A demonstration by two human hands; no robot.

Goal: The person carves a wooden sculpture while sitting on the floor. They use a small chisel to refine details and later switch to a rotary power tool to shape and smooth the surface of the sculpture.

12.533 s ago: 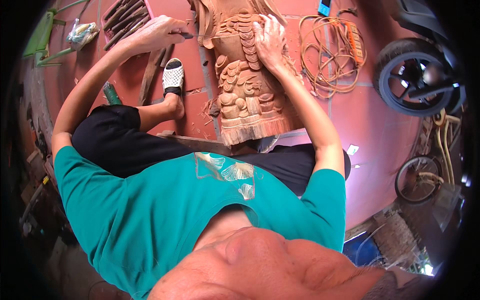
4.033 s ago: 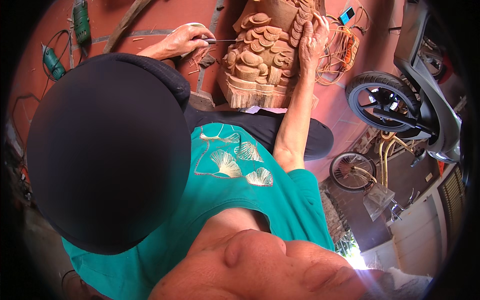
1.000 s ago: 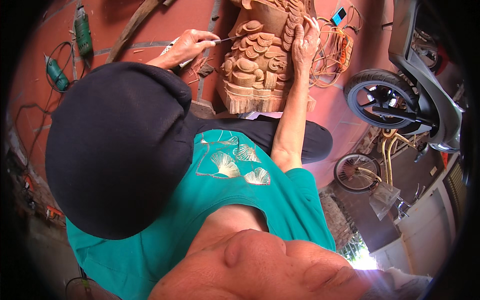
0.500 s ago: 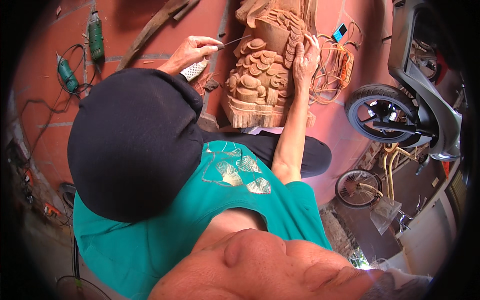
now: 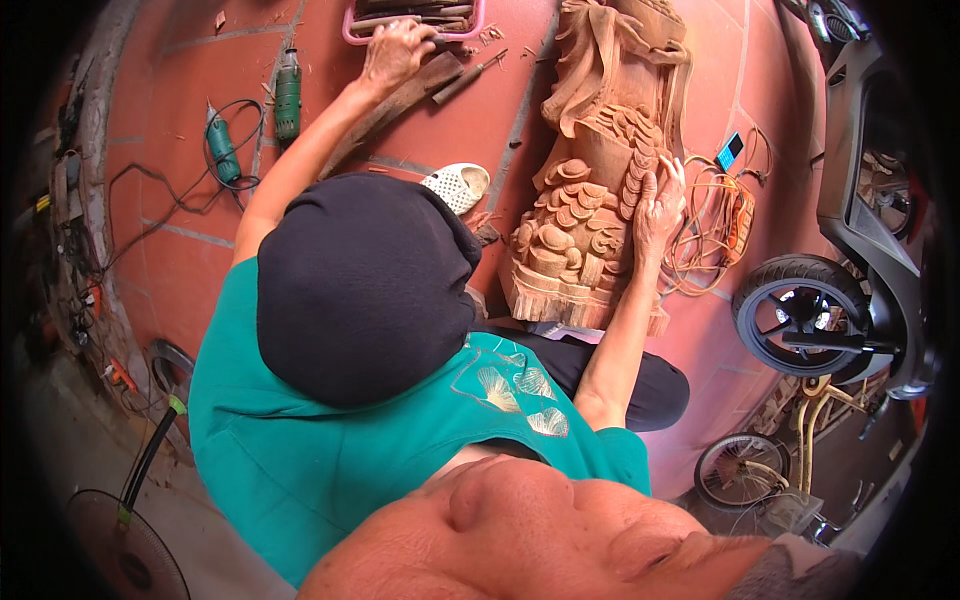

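Floor (image 5: 720, 60) of red tiles spreads around the carving (image 5: 600, 150), which lies to the right of the pink basket (image 5: 477, 24) of tools (image 5: 455, 10). Right hand (image 5: 660, 205) rests on the carving, its fingers extended loosely. Left hand (image 5: 397, 52) curls at the basket's near rim; whether it grips something, I cannot tell. Step in hand seems choosing a tool; next move calls for a secure handle grip. One loose tool (image 5: 470, 77) lies nearby.

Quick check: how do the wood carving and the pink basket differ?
The carving is brown wood, the basket pink. The carving bears rounded relief, while the basket holds long tools. The right hand lies on the carving; the left hand is at the basket's near rim. Both run past the picture's top edge.
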